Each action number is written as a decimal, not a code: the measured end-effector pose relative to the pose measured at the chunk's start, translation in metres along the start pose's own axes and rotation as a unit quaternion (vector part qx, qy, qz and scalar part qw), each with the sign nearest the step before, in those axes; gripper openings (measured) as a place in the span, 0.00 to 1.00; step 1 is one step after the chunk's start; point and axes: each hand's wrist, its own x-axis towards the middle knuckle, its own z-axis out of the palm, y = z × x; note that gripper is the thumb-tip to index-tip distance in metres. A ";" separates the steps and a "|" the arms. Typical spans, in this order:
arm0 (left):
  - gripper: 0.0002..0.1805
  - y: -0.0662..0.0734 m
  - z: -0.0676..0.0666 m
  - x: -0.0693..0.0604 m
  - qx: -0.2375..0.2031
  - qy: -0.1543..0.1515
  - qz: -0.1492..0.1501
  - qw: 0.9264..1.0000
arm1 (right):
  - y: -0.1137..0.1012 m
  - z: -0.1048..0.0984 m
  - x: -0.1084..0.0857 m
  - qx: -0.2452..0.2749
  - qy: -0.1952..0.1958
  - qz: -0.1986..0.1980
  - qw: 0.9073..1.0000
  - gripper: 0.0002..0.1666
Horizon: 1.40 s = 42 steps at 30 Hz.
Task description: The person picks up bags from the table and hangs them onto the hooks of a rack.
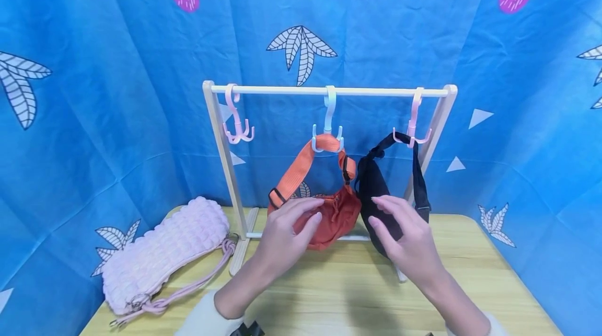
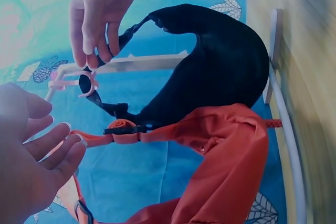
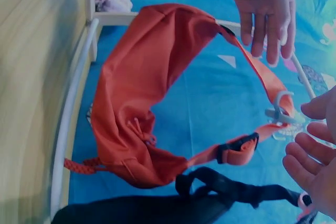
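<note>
Orange bag (image 1: 335, 223) hangs from the blue hook (image 1: 331, 111); our L hand (image 1: 285, 234) & R hand (image 1: 410, 234) are apart, holding nothing. We'd prob. best avoid bumping the strap (image 1: 299, 169), i.e. move gently.

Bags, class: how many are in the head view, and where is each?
3: the orange bag hangs from the middle blue hook, the black bag from the right pink hook, and the puffy lilac bag lies on the table left of the rack.
</note>
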 end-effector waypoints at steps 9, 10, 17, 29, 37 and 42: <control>0.15 -0.005 -0.014 -0.009 0.025 -0.002 0.008 1.000 | -0.009 0.021 -0.003 0.019 -0.038 -0.021 0.999 0.27; 0.15 -0.006 -0.016 -0.010 0.028 -0.003 0.008 1.000 | -0.010 0.023 -0.004 0.020 -0.043 -0.022 0.999 0.28; 0.15 -0.010 -0.026 -0.016 0.046 -0.006 0.009 0.999 | -0.016 0.036 -0.007 0.026 -0.076 -0.048 0.996 0.29; 0.18 -0.027 -0.045 -0.033 0.068 0.005 0.021 0.997 | -0.021 0.057 -0.012 0.033 -0.121 -0.081 0.989 0.27; 0.18 -0.032 -0.058 -0.042 0.100 0.003 0.018 0.995 | -0.026 0.069 -0.018 0.037 -0.168 -0.073 0.982 0.23; 0.19 -0.036 -0.065 -0.049 0.111 0.001 0.011 0.994 | -0.028 0.081 -0.025 0.053 -0.191 -0.099 0.975 0.22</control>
